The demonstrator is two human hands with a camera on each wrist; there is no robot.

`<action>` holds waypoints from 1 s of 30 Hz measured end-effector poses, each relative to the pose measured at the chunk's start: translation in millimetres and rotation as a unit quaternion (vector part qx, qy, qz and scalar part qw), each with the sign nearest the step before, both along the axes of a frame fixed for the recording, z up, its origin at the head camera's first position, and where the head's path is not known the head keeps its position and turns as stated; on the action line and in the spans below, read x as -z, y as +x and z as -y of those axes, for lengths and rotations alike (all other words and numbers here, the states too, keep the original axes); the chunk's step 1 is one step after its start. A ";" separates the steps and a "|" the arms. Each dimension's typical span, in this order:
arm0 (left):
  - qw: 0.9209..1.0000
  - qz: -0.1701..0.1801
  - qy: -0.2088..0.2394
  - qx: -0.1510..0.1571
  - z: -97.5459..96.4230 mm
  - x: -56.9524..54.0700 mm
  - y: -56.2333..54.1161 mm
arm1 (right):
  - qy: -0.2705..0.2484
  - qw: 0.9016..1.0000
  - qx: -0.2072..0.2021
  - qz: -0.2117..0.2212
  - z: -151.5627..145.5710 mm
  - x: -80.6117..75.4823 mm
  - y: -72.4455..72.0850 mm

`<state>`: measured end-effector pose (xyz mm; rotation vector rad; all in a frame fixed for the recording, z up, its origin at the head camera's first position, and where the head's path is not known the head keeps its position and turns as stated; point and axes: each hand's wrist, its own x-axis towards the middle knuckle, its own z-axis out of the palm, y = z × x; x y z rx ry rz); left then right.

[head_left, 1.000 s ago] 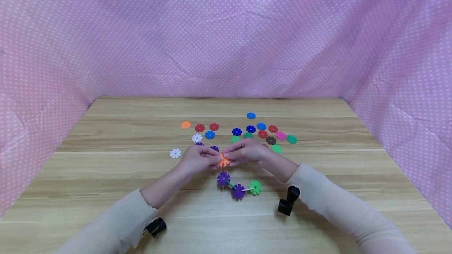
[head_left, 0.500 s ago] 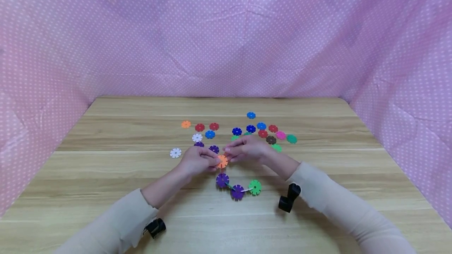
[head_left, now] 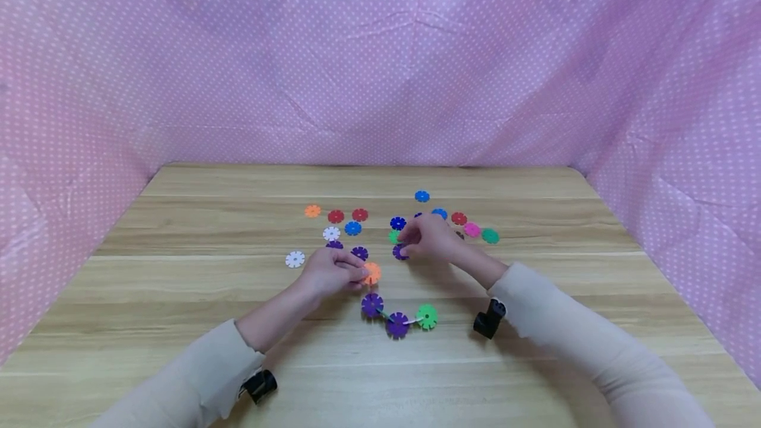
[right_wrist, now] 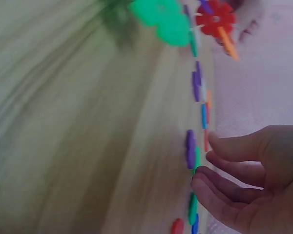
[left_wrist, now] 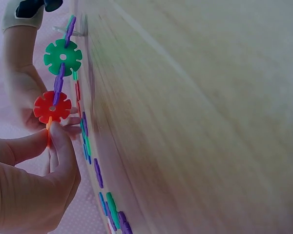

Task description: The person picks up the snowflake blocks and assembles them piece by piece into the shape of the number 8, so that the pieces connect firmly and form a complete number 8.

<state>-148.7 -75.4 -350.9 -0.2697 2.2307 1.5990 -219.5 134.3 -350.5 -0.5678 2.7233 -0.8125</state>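
My left hand (head_left: 333,273) pinches an orange notched plastic disc (head_left: 372,273) between thumb and fingers. From it hangs a chain of slotted discs: a red disc (left_wrist: 52,107), a purple disc (head_left: 372,305), a green disc (left_wrist: 62,57), a second purple disc (head_left: 397,325), a white one seen edge-on and a light green disc (head_left: 427,317). The right hand (head_left: 433,238) hovers to the right, over the loose discs, thumb and fingers apart with nothing between them. Nearest its fingertips lies a loose purple disc (head_left: 398,253), partly covered by the hand in the head view.
Loose discs lie flat on the wooden table (head_left: 196,269): a white disc (head_left: 294,259), an orange disc (head_left: 312,211), red discs and a blue disc (head_left: 353,228) at left. Beyond the right hand are a pink disc (head_left: 471,229) and a green disc (head_left: 490,236). Pink dotted cloth surrounds the table.
My right hand has let go of the orange disc and moved right and away toward the loose discs, its fingers spreading. The left hand stays, and the hanging chain has shifted slightly left.
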 end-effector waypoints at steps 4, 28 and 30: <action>1.000 -0.002 -0.006 0.000 -0.4 0.2 -0.1 | 0.026 0.999 -0.019 -0.020 1.8 5.8 2.0; 1.000 -0.001 -0.008 -0.001 -0.6 0.4 -0.5 | -0.040 0.997 -0.065 -0.007 1.1 10.0 2.5; 1.000 -0.001 -0.009 0.000 -0.4 0.4 -0.3 | -0.073 0.995 -0.074 -0.002 0.6 11.1 4.3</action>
